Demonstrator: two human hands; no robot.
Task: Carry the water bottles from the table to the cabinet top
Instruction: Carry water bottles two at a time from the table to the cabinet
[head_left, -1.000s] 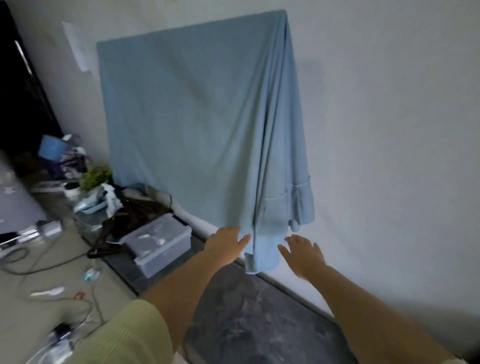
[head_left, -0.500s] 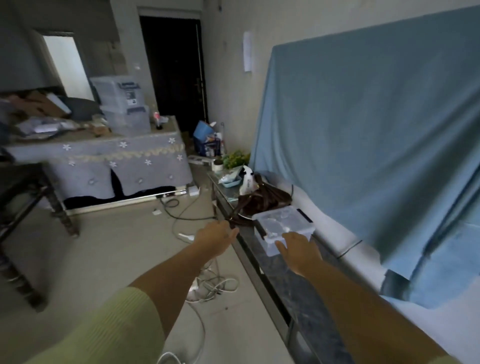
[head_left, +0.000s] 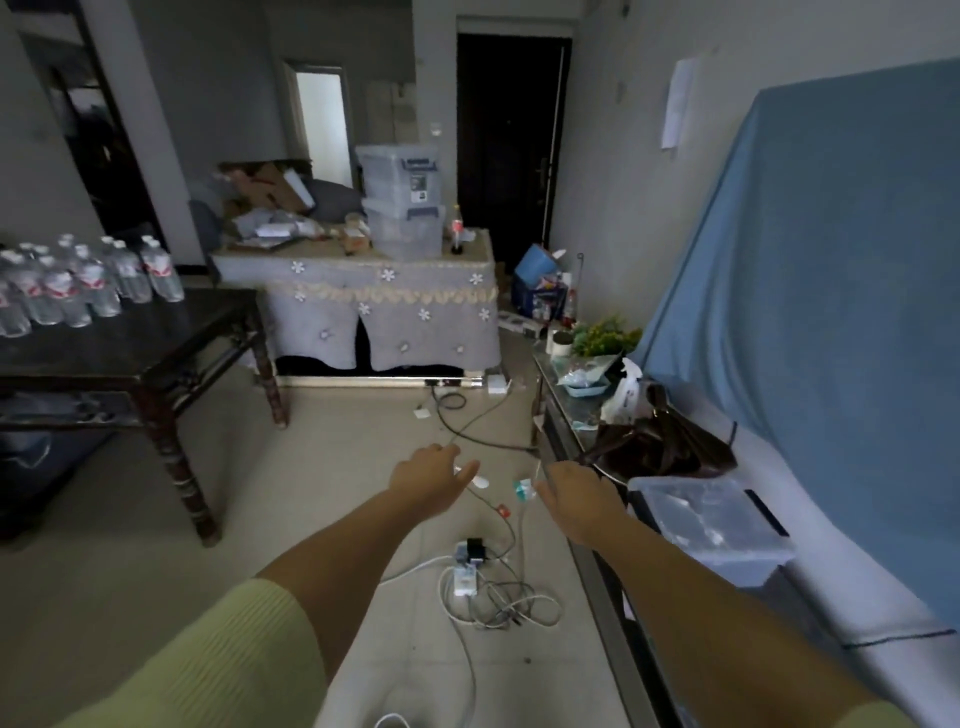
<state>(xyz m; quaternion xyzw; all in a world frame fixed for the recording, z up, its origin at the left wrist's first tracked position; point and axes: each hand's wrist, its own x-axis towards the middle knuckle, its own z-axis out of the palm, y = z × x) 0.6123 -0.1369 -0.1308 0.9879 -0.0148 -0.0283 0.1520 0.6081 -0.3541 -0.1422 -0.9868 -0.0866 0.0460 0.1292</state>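
Several clear water bottles (head_left: 78, 283) with red-and-white labels stand grouped on a dark wooden table (head_left: 156, 343) at the far left. My left hand (head_left: 431, 475) and my right hand (head_left: 576, 493) are stretched out in front of me over the floor, fingers relaxed, holding nothing. Both hands are well to the right of the bottles. The low dark cabinet top (head_left: 587, 431) runs along the right wall, just beside my right hand.
Cables and a power strip (head_left: 467, 566) lie on the floor ahead. A clear lidded box (head_left: 711, 525), a brown bag (head_left: 660, 441) and a plant (head_left: 602, 338) sit on the cabinet. A cloth-covered table (head_left: 363, 301) with storage bins stands at the back. A blue cloth (head_left: 831, 291) hangs at right.
My view has swung left from the blue cloth and wall to the room, bringing the table with the bottles into sight. Both hands stay out in front, empty.
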